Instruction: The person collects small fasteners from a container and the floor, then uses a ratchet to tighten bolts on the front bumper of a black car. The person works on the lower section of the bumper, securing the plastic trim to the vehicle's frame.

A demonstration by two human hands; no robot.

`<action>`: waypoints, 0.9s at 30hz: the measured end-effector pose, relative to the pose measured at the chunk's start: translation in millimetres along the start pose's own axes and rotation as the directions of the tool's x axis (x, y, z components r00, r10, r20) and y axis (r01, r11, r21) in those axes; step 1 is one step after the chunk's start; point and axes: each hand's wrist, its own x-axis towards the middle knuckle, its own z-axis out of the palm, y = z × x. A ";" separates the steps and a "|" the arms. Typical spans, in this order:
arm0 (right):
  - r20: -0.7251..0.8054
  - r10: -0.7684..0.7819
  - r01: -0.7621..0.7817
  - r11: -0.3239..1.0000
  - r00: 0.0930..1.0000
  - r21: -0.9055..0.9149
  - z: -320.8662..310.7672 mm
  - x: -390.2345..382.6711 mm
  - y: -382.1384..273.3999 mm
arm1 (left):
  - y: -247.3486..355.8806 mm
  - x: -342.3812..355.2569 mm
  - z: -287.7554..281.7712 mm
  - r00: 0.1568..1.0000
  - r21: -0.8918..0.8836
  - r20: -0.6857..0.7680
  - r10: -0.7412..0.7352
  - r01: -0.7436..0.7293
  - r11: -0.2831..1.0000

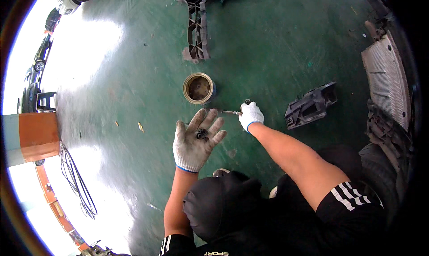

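Note:
My left hand [193,152], in a soiled white knit glove, is turned palm up with its fingers spread and slightly curled. In its palm lies a small cluster of dark fasteners [202,134], too small to tell apart. My right hand [251,115], in a cleaner white glove, is closed around a hand tool with a thin metal shaft [230,112]. The shaft points left toward the fingertips of my left hand; its far end is hard to make out. Just beyond my left fingers stands a round tin [213,94] without a lid, brown and dirty inside.
A long dark plastic bracket [196,28] lies on the green floor [250,46] beyond the tin. Another black plastic part [310,106] is to the right. Removed car parts with a silvery shield [386,77] line the right edge. A black cable [73,180] is at left.

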 end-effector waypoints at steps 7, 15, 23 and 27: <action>0.131 -0.134 0.136 0.991 0.982 -0.008 -42.1 -14.8 28.6 | 7.4 27.8 14.1 0.930 0.308 -0.367 0.024 0.097 0.946; 0.449 -0.261 0.096 0.929 0.854 0.359 -134.0 13.8 41.6 | 17.8 80.1 108.2 0.980 0.973 0.075 0.183 -0.032 -0.230; 0.233 -0.473 0.306 0.803 0.850 0.512 -361.7 -96.9 60.1 | -82.6 131.1 187.7 0.927 0.442 -0.089 -0.364 -0.291 -0.849; -0.036 -0.468 0.372 0.650 0.883 0.663 -393.0 -109.1 100.4 | -116.0 135.1 250.3 0.979 0.815 -0.081 -0.187 -0.044 -0.579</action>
